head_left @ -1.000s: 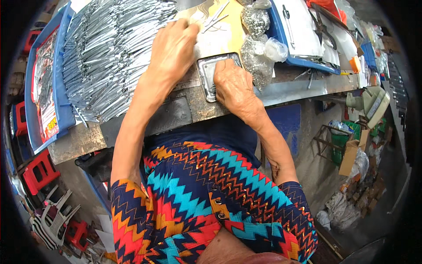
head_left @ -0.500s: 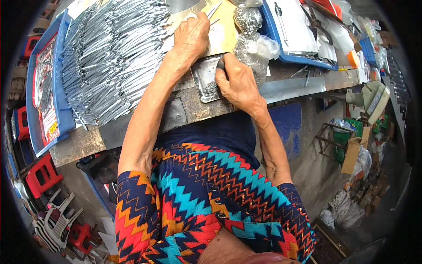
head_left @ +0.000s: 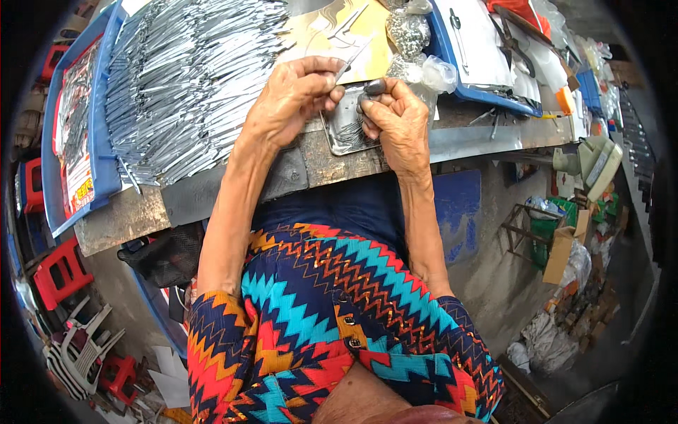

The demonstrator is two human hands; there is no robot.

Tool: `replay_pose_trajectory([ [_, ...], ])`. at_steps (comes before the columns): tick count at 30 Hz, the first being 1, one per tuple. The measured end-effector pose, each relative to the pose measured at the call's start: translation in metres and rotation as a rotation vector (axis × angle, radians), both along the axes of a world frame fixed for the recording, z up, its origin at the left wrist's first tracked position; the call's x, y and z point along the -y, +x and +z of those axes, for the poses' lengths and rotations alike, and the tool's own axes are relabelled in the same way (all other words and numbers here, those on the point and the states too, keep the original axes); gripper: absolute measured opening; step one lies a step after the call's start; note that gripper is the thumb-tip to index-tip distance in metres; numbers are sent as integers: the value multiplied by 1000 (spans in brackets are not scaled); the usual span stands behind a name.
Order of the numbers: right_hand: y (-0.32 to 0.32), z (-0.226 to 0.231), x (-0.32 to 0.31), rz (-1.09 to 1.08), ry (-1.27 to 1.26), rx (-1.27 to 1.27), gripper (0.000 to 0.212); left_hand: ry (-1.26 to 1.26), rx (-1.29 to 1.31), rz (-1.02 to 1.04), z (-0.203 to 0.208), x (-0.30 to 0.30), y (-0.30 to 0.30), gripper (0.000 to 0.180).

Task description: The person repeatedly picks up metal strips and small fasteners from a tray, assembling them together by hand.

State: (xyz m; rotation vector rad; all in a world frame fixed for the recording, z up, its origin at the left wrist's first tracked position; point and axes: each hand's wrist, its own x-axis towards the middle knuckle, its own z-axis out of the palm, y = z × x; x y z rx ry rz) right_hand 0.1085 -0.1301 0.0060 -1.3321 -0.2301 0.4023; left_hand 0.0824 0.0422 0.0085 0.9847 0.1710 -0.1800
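My left hand (head_left: 286, 102) is raised over the bench, thumb and fingers pinching a slim silver metal piece (head_left: 352, 59) that slants up to the right. Just right of it, my right hand (head_left: 404, 127) has thumb and forefinger pressed together, with dark covers on the fingertips; anything between them is too small to make out. Below both hands lies a small shallow metal tray (head_left: 337, 147) with thin dark pins inside. Beyond, a few similar metal pieces (head_left: 345, 27) rest on a yellow sheet (head_left: 304, 35).
A broad heap of slim metal pieces (head_left: 191, 92) covers the bench's left, beside a blue tray (head_left: 106, 169) of packaged items. Clear bags of small parts (head_left: 409, 32) stand behind my right hand. At right, another blue tray (head_left: 487, 101) holds a drawing compass (head_left: 455, 21) and pliers (head_left: 514, 46).
My left hand has drawn back from the yellow sheet toward me, now with a slim metal piece. My right hand has lifted off the small tray and shifted slightly right.
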Motion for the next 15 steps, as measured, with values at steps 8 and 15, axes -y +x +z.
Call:
replay_pose_trajectory([
  [8,-9,0,-2,43,131,-80,22,-347,189,17,-12,8,-43,42],
  [15,-14,2,-3,60,106,-20,18,-154,84,3,-10,14,-61,28],
])
